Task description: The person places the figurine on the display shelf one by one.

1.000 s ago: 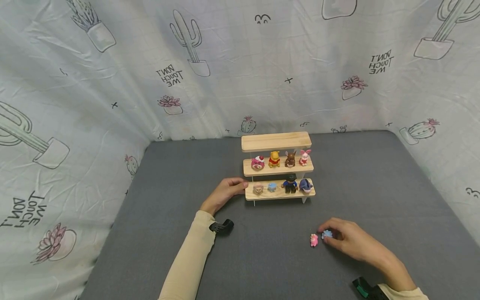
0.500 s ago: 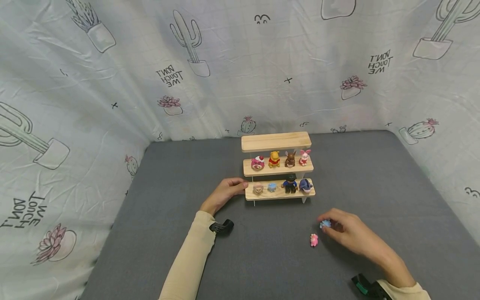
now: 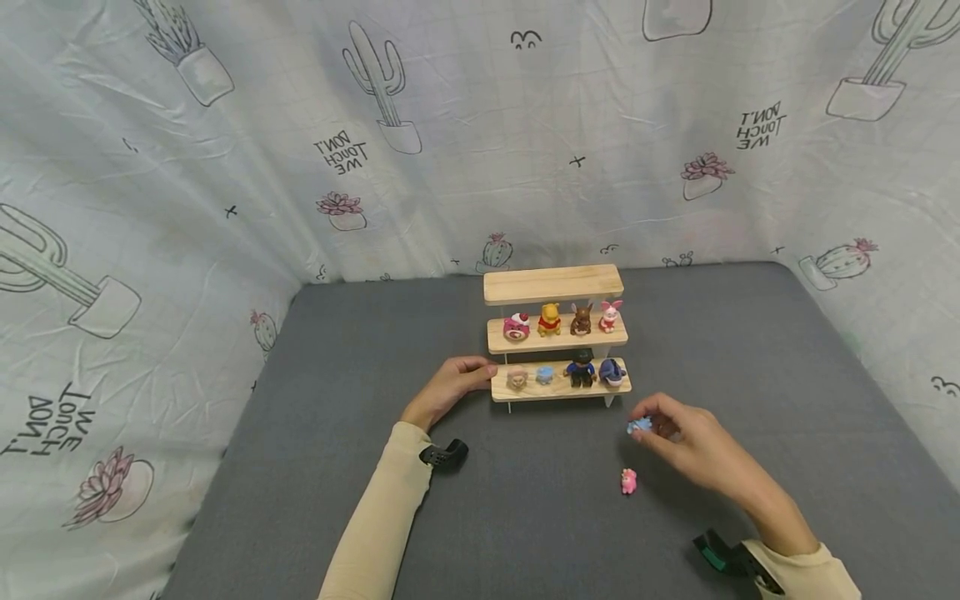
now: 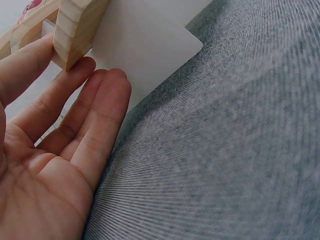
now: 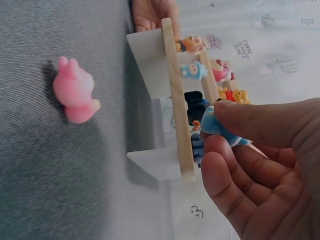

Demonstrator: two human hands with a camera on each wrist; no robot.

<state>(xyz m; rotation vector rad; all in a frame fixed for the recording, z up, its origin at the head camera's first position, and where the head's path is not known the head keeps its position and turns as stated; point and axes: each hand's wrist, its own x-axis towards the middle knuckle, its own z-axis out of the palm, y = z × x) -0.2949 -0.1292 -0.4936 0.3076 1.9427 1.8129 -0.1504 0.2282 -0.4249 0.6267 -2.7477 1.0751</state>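
My left hand (image 3: 453, 387) pinches the left end of the lowest board of a three-tier wooden display shelf (image 3: 552, 285). In the left wrist view the thumb and forefinger meet the board's end (image 4: 77, 32), while the other fingers lie near its white side support (image 4: 145, 47). Raised off the table in front of the shelf's right side, my right hand (image 3: 693, 442) holds a small light blue figurine (image 3: 640, 426) between thumb and fingers; the right wrist view shows this blue figurine (image 5: 220, 125) partly covered by them. A pink figurine (image 3: 628, 481) rests on the table nearby.
Several figurines stand on the middle board (image 3: 495, 337), among them a yellow bear in red (image 3: 549, 319). The bottom board carries several more, including a dark-capped figure (image 3: 581, 369). A grey cloth (image 3: 360, 333) covers the table, and a cactus-print curtain (image 3: 450, 192) surrounds it.
My right hand has lifted the light blue figurine from beside the pink one and carried it forward and slightly left, towards the shelf. The left hand stays on the shelf.
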